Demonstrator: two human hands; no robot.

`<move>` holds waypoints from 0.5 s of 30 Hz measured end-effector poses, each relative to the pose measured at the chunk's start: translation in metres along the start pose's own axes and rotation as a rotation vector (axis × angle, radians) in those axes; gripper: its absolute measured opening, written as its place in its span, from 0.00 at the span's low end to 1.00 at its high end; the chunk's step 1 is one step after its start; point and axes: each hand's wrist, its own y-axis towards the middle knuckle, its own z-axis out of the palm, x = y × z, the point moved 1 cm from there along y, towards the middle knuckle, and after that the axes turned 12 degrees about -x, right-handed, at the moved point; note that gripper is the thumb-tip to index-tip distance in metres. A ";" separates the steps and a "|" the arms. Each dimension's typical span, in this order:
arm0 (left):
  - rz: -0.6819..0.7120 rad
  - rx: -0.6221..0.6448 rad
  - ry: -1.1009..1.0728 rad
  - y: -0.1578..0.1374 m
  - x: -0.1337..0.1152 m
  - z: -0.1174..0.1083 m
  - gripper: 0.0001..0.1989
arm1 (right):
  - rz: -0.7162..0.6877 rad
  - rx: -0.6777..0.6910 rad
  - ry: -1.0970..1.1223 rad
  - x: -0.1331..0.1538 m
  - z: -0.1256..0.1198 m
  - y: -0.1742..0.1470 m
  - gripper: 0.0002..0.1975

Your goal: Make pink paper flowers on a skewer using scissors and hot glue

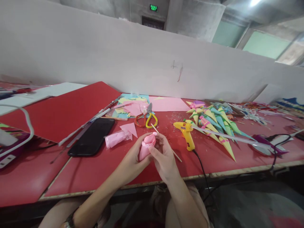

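Observation:
Both hands are together above the front of the red table. My left hand [137,155] is wrapped round a small pink craft piece [144,152] with layered folds near its top; whether it is clay or paper I cannot tell. My right hand [163,156] closes on its right side, thumb pressed against the folds. A tiny pink ball [155,134] shows at the top by the right fingers. A thin wooden stick [177,156] passes behind my right hand; whether the fingers touch it is hidden. Left of my hands lies a plastic-wrapped pink packet [116,138] beside a pink paper triangle [129,129].
Pliers [148,116] with red and yellow handles lie beyond my hands. A yellow glue gun [186,134] with a trailing cord is at right, near several decorated paper cones [215,122]. A black phone [92,137] and red board [71,109] lie left. A white partition [147,60] stands behind.

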 end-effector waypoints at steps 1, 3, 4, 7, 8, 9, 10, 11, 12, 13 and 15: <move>-0.006 -0.006 -0.009 0.000 0.000 0.000 0.22 | 0.001 0.011 0.013 0.001 0.000 0.000 0.18; -0.017 -0.018 -0.020 0.001 0.001 0.000 0.22 | 0.000 0.024 0.030 0.001 0.001 -0.001 0.17; -0.018 -0.020 -0.021 0.001 0.001 0.000 0.22 | -0.004 0.027 0.031 0.001 0.002 -0.001 0.17; -0.008 -0.014 -0.029 0.001 0.001 0.000 0.21 | -0.030 0.036 0.018 0.000 0.001 -0.001 0.17; -0.005 -0.012 -0.031 0.001 0.000 0.000 0.21 | -0.038 0.039 0.011 -0.001 0.001 -0.001 0.17; -0.002 -0.012 -0.032 0.000 0.000 0.000 0.21 | -0.045 0.039 0.003 -0.001 0.001 -0.001 0.16; -0.001 -0.015 -0.031 0.000 0.000 0.001 0.21 | -0.049 0.037 -0.006 -0.002 0.001 -0.002 0.16; 0.001 -0.015 -0.028 0.000 -0.001 0.001 0.21 | -0.051 0.033 -0.015 -0.002 0.001 -0.002 0.16; 0.004 -0.014 -0.024 0.000 -0.001 0.001 0.21 | -0.051 0.030 -0.021 -0.002 0.001 -0.002 0.16; 0.008 -0.013 -0.018 0.000 -0.001 0.001 0.21 | -0.053 0.030 -0.020 -0.001 0.001 -0.002 0.15; 0.020 -0.010 0.000 0.000 -0.001 0.000 0.21 | -0.061 0.040 0.001 -0.001 0.001 -0.003 0.15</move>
